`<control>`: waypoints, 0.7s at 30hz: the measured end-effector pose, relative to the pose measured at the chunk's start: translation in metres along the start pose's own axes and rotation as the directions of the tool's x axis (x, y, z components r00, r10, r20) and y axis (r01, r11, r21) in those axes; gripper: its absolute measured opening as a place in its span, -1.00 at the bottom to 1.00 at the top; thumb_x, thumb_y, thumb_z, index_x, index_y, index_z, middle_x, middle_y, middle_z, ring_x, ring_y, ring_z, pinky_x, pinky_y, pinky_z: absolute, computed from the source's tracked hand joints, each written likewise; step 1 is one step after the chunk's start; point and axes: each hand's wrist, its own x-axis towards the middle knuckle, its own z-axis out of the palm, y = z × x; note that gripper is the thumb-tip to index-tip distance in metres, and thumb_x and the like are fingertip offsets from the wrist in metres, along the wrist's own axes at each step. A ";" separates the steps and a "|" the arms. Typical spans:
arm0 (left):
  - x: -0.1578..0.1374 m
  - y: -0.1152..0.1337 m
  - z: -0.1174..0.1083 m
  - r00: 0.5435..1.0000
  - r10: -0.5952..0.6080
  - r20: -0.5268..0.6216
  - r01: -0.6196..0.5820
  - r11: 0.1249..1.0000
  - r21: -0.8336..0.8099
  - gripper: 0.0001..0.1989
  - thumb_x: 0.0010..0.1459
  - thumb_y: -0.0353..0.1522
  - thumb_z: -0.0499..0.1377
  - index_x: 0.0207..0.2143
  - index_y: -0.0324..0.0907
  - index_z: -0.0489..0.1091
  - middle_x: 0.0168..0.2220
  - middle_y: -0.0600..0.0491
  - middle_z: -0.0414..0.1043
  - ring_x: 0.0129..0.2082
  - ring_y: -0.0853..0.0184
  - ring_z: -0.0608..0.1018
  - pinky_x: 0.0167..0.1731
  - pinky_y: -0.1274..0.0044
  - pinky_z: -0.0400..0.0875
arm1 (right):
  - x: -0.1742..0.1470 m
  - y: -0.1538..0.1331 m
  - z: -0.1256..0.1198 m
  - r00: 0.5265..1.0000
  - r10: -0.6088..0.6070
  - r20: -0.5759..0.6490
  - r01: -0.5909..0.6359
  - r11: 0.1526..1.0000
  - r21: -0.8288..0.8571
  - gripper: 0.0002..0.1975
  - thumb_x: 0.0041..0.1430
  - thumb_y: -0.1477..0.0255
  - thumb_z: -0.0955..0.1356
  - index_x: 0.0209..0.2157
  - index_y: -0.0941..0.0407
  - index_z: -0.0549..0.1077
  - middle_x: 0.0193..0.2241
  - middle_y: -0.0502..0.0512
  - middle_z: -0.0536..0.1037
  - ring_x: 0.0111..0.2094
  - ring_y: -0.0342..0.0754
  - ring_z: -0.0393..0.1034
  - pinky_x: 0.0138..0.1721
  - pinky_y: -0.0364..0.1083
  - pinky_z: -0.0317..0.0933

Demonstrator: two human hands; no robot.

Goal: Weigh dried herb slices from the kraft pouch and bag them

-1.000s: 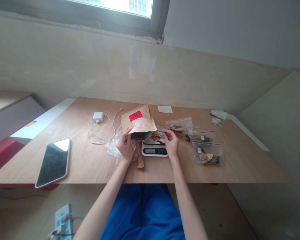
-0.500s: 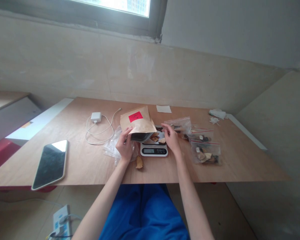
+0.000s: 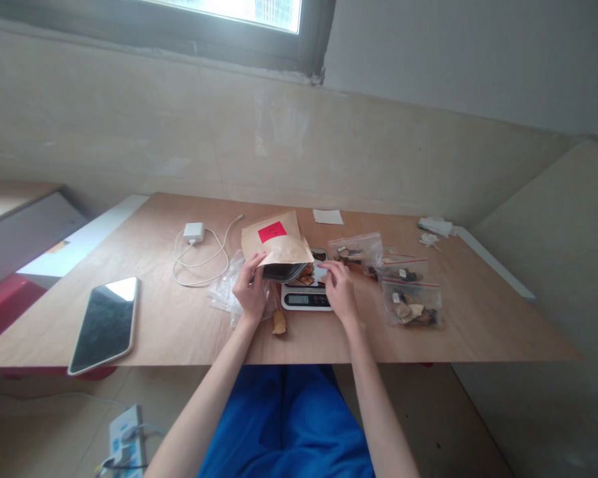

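My left hand [image 3: 250,291] is closed on the lower edge of a kraft paper pouch [image 3: 292,247] with a red label. The pouch tilts, its dark mouth facing me over the left part of a white kitchen scale [image 3: 292,307]. Brown dried slices [image 3: 306,275] lie on the scale's plate, partly hidden by the pouch. My right hand [image 3: 339,287] hovers at the plate's right side, fingers stretched toward the slices; I see nothing held in them. One loose dried slice [image 3: 279,323] lies on the table in front of the scale.
Several clear zip bags [image 3: 412,307] of dried pieces lie to the right. Crumpled clear plastic bags [image 3: 224,292] are left of the scale. A tablet [image 3: 104,325], a white charger [image 3: 194,232] with cable, a white paper [image 3: 327,217] and tissues [image 3: 436,227] lie around the table.
My right hand has moved slightly down and left over the scale's plate, now covering part of its right edge. The pouch in my left hand stays nearly still.
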 end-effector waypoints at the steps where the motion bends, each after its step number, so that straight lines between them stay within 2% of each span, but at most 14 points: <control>1: 0.000 0.000 0.000 1.000 0.001 0.003 -0.001 1.000 0.002 -0.77 0.18 -0.36 0.04 -0.18 -0.12 0.44 -0.17 0.06 0.51 -0.11 0.33 0.51 -0.09 0.48 0.38 | -0.001 0.007 -0.005 0.999 0.035 -0.034 -0.035 0.999 0.007 -0.68 0.11 0.59 0.12 -0.27 0.15 0.45 -0.24 0.20 0.47 -0.15 0.01 0.33 -0.05 0.01 0.19; 3: 0.000 -0.001 0.000 1.000 0.001 0.015 -0.001 1.000 0.004 -0.77 0.18 -0.36 0.03 -0.18 -0.12 0.44 -0.16 0.06 0.51 -0.11 0.33 0.51 -0.10 0.48 0.39 | -0.004 0.023 -0.015 0.995 0.084 -0.048 -0.084 0.996 0.006 -0.68 0.09 0.59 0.13 -0.28 0.15 0.46 -0.24 0.20 0.48 -0.14 0.02 0.33 -0.05 0.03 0.20; 6: 0.000 -0.001 0.000 1.000 0.005 0.026 -0.005 1.000 0.001 -0.77 0.18 -0.36 0.03 -0.18 -0.12 0.44 -0.16 0.06 0.50 -0.09 0.33 0.50 -0.08 0.47 0.38 | -0.011 0.044 -0.025 0.995 0.084 0.060 -0.082 0.996 -0.030 -0.70 0.10 0.53 0.15 -0.25 0.14 0.47 -0.19 0.21 0.48 -0.10 0.04 0.33 -0.02 0.07 0.18; 8: 0.000 -0.001 0.000 1.000 0.009 0.028 -0.009 1.000 -0.002 -0.78 0.18 -0.36 0.03 -0.18 -0.12 0.44 -0.16 0.05 0.50 -0.09 0.32 0.50 -0.07 0.46 0.37 | -0.016 0.050 -0.027 0.989 0.063 0.136 -0.055 0.997 -0.060 -0.73 0.12 0.47 0.18 -0.24 0.12 0.47 -0.17 0.20 0.49 -0.09 0.06 0.32 -0.01 0.10 0.16; 10: 0.000 -0.001 0.000 1.000 0.010 0.029 -0.010 1.000 -0.003 -0.78 0.18 -0.36 0.04 -0.18 -0.12 0.44 -0.16 0.05 0.50 -0.09 0.32 0.50 -0.06 0.46 0.37 | -0.021 0.052 -0.026 0.985 0.053 0.163 -0.041 0.996 -0.076 -0.76 0.14 0.42 0.21 -0.23 0.11 0.46 -0.17 0.18 0.50 -0.10 0.07 0.32 -0.02 0.12 0.16; 12: 0.000 -0.001 0.000 1.000 0.011 0.028 -0.011 1.000 -0.012 -0.78 0.18 -0.36 0.04 -0.19 -0.13 0.44 -0.16 0.05 0.50 -0.09 0.32 0.50 -0.05 0.45 0.37 | -0.025 0.051 -0.024 0.987 0.063 0.145 -0.055 0.996 -0.064 -0.77 0.13 0.41 0.23 -0.23 0.11 0.46 -0.17 0.17 0.50 -0.10 0.07 0.32 -0.02 0.12 0.16; 16: 0.000 0.000 -0.001 1.000 0.010 0.030 -0.009 1.000 -0.028 -0.78 0.18 -0.37 0.03 -0.18 -0.12 0.44 -0.16 0.06 0.50 -0.08 0.33 0.50 -0.04 0.45 0.36 | -0.025 0.047 -0.024 0.990 0.120 0.077 -0.120 0.993 -0.004 -0.73 0.08 0.51 0.20 -0.20 0.14 0.43 -0.18 0.19 0.50 -0.13 0.04 0.35 -0.07 0.07 0.22; 21: -0.001 0.000 -0.001 1.000 -0.001 0.024 0.001 1.000 -0.001 -0.77 0.18 -0.37 0.03 -0.17 -0.12 0.43 -0.15 0.06 0.50 -0.09 0.33 0.50 -0.07 0.46 0.37 | -0.006 0.030 -0.025 0.974 0.220 -0.061 -0.216 0.974 0.067 -0.73 0.04 0.46 0.25 -0.19 0.17 0.42 -0.21 0.21 0.52 -0.28 -0.01 0.40 -0.20 0.00 0.28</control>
